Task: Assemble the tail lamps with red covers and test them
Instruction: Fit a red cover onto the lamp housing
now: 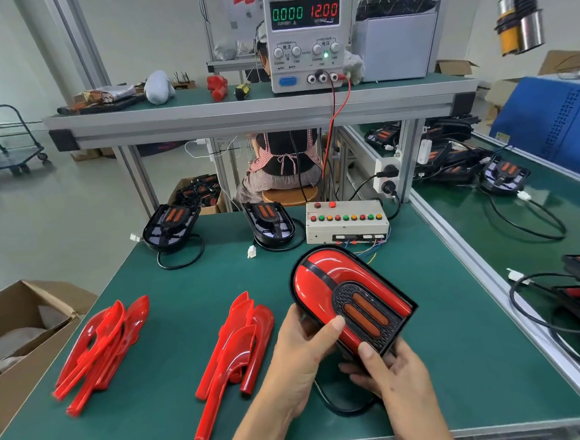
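- I have the tail lamp (353, 304) lifted off the green bench (163, 393) in both hands, tilted, its red cover (323, 279) facing me and the black grille with two orange strips at the near end.
- My left hand (303, 353) grips the lamp's left edge, thumb lying across the red cover; my right hand (392, 374) holds the near corner, thumb pressed on the cover by the grille, fingers curled underneath.
- The cover looks seated, but I judge it worth checking — I'd run both thumbs along the seam and press evenly, so no clip stays half-caught.
- I should keep the pressure on the rim rather than the glossy middle, which would likely smear or flex.
- The lamp's black cable (332, 406) loops down below my wrists; where its plug lies I cannot tell.
- For the test, the button box (345, 221) sits just beyond the lamp, and the power supply (306, 36) on the shelf reads twelve volts, zero current — nothing drawing.
- Spare red covers (95, 350) lie in two piles to my left.
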Demonstrator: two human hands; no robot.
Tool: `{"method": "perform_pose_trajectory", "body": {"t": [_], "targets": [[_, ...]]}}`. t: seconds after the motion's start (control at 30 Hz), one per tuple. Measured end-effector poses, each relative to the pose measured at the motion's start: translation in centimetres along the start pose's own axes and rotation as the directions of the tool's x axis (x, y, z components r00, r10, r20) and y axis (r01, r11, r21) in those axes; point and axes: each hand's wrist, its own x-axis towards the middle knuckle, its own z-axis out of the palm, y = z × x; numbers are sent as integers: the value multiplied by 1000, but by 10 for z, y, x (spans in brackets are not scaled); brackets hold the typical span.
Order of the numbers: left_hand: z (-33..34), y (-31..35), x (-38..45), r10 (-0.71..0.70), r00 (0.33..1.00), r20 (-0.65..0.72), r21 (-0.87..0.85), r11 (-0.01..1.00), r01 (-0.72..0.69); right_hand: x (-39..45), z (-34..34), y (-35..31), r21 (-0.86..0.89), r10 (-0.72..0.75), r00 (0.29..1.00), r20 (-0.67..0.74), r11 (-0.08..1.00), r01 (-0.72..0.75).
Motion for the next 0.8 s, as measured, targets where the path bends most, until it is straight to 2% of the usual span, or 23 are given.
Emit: {"method": "perform_pose_trajectory", "body": {"t": [0.2,0.4,0.63,0.8], "targets": [[5,24,12,-105,994,-37,-227,969,94,-1,0,2,49,-14,999,37,999,13],[3,23,16,-114,993,-29,-390,916,94,-1,-3,4,75,-17,999,45,997,13],[-3,21,19,-124,992,10,-424,898,117,0,-4,6,83,-17,998,68,996,11],[-4,19,20,-105,994,-35,-378,922,84,0,-4,8,78,-18,998,65,997,13]]}}
